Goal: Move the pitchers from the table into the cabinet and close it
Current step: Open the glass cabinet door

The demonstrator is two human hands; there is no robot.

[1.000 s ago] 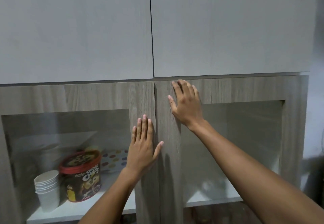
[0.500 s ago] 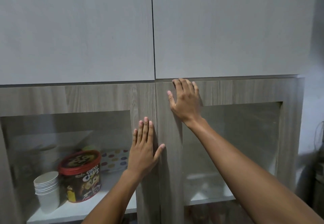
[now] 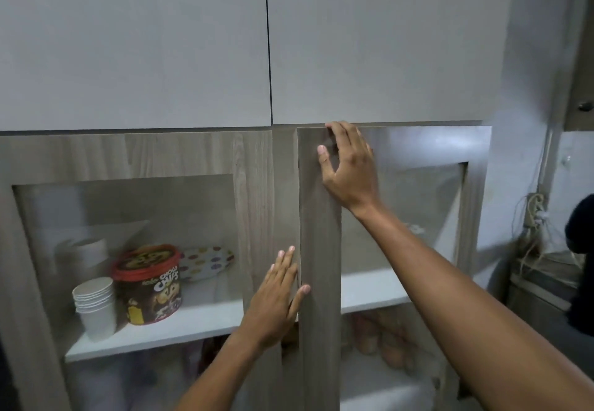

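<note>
Right hand (image 3: 348,166) hooks fingers over the right door (image 3: 319,250) top corner; left hand (image 3: 278,295) lies flat, spread. Door likely stiff, light; grip its edge.

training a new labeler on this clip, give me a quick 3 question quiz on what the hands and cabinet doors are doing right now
1. True or false: the right door stands ajar, its edge out in front of the left door.
2. Which hand grips the top corner of the right door? A) left hand B) right hand C) neither
3. Fill in: on the shelf behind the left glass, the stack of white paper cups stands beside a red-lidded ______.

Key: 1 true. 2 B; the left hand lies flat by the door edges. 3 Choco Chips tub.
</note>
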